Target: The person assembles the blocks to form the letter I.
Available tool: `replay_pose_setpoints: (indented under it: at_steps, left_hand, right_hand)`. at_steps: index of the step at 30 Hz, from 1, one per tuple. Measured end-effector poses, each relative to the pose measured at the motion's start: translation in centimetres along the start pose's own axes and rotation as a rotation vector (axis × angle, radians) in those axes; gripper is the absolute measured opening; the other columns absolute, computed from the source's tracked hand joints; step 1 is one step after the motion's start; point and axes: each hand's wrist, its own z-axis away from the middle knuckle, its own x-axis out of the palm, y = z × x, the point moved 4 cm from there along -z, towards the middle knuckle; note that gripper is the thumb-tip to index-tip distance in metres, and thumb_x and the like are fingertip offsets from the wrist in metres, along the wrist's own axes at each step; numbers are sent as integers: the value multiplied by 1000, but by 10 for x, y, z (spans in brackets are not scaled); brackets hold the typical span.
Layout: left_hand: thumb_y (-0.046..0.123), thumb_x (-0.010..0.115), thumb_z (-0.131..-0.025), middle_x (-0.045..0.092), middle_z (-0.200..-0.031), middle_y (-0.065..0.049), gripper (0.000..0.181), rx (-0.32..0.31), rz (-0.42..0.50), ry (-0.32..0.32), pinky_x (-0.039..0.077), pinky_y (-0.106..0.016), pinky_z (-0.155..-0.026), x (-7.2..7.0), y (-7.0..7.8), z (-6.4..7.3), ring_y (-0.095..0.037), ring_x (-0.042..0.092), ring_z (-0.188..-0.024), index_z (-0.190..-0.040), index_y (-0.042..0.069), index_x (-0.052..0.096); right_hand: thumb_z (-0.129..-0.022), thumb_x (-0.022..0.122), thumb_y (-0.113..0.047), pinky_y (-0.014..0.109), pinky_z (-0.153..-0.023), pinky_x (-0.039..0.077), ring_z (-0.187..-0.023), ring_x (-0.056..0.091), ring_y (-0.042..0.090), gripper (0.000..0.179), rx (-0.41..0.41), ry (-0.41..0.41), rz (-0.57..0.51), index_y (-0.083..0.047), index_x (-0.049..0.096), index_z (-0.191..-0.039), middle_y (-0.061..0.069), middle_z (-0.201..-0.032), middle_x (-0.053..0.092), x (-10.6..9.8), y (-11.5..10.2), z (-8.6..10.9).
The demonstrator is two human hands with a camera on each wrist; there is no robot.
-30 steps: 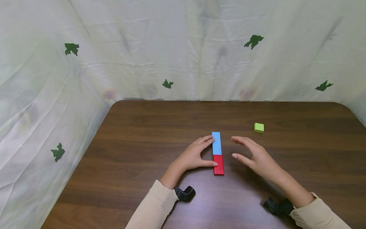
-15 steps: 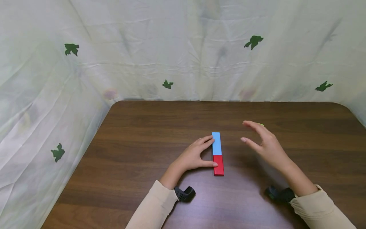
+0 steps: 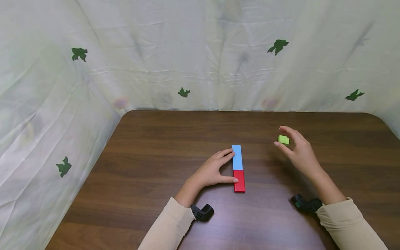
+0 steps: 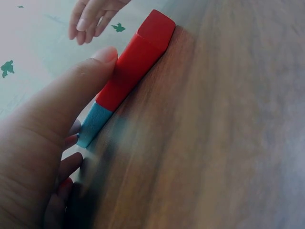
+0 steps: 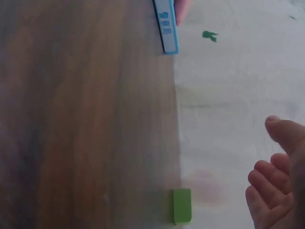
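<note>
Seen from the head, a blue block [image 3: 238, 161] and a red block [image 3: 240, 185] lie end to end on the brown desk [image 3: 156, 139], the blue at the red's twelve o'clock. From nine o'clock, the left hand [image 3: 212, 170] reaches to the pair with fingers spread and loosely extended, the fingertips touching the blue block and the thumb the red one. A green block [image 3: 283, 140] sits at about two o'clock from the blue block. It lies at ten o'clock from the right hand [image 3: 301, 151], whose thumb and forefinger are parted; the right wrist view shows that hand apart from the block. A pale cloth [image 3: 193, 45] hangs beyond the desk's twelve o'clock edge.
</note>
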Motion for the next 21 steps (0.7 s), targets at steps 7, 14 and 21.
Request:
replay_pose_setpoints:
  at_steps: [7, 14, 21]
  left_hand:
    - [58, 63, -73, 23, -145, 8, 85, -5, -3, 1, 25, -38, -102, 0, 0, 0, -16, 21, -131, -142, 21, 30]
    - [57, 63, -73, 23, -145, 7, 85, -5, -5, -3, 25, -38, -102, 0, 0, 0, -16, 21, -131, -142, 20, 30]
    - [57, 64, -73, 22, -145, 8, 84, -8, 3, -4, 25, -38, -102, -1, 1, 0, -17, 21, -131, -142, 21, 30]
  right_hand:
    - [-79, 69, -8, 51, -88, 34, -111, 44, 37, 54, 55, 11, 16, 1, 45, -126, 19, -120, 49, -3, 21, 2]
    - [-83, 65, -14, 56, -90, 31, -115, 40, 41, 55, 147, -47, 9, 4, 41, -129, 24, -126, 44, -2, 38, 4]
    - [-88, 59, -27, 59, -88, 31, -117, 35, 46, 63, 248, -161, 16, 5, 32, -135, 28, -131, 37, 1, 50, 8]
